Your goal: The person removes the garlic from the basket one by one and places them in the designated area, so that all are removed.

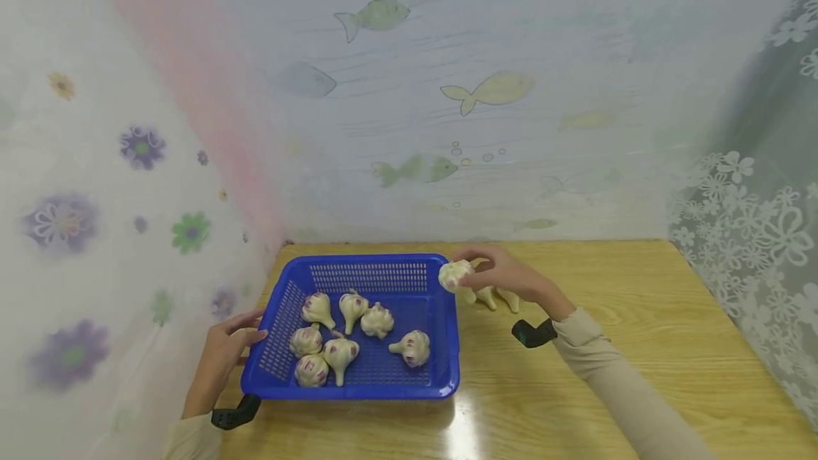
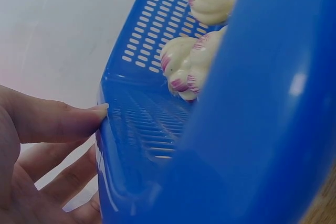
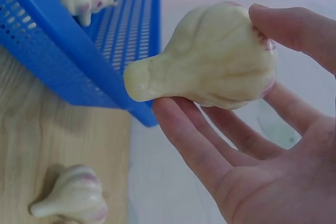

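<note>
The right hand gripped a garlic bulb between thumb and curled fingers by the far right corner of the blue basket. The left hand pinched the basket's left rim, probably to steady it. Seven bulbs lay inside; other bulbs lay on the surface right of the basket.

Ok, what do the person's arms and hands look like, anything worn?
The left hand and right hand are ungloved. The left sleeve and right sleeve are plain beige. A small, angular black device sits near each wrist; no cables show.
</note>
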`<state>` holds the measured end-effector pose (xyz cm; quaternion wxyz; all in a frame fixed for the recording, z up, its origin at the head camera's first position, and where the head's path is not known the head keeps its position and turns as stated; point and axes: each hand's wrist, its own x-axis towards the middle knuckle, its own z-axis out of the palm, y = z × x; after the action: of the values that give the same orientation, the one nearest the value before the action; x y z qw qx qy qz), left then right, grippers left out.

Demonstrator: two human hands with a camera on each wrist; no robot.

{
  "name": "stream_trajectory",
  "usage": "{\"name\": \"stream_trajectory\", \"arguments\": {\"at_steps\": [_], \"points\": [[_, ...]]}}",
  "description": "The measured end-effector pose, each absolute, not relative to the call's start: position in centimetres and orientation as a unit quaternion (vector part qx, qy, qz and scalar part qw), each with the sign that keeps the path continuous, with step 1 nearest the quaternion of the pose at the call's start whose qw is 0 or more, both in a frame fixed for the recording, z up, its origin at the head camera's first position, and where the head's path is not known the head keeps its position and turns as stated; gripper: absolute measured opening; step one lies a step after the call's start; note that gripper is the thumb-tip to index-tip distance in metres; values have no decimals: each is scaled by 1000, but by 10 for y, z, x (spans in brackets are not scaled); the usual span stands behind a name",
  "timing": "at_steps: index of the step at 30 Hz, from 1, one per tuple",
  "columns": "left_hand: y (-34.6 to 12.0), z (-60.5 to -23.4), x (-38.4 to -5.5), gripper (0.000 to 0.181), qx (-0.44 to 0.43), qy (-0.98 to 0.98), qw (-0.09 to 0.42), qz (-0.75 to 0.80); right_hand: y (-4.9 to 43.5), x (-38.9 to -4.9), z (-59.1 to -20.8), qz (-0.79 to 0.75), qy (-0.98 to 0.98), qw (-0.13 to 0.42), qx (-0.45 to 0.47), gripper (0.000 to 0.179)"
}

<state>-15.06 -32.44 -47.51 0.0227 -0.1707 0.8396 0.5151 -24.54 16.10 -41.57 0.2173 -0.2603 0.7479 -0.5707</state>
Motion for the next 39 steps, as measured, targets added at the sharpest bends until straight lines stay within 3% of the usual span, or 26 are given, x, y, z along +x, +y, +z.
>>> {"name": "stream_trajectory", "arguments": {"at_steps": [13, 39], "points": [[-325, -477, -150, 50, -175, 841, 15, 512, 189, -250, -424, -585, 759, 188, -214, 40], [-325, -475, -150, 49, -172, 840, 28, 515, 235, -255, -444, -614, 764, 138, -144, 52]]}}
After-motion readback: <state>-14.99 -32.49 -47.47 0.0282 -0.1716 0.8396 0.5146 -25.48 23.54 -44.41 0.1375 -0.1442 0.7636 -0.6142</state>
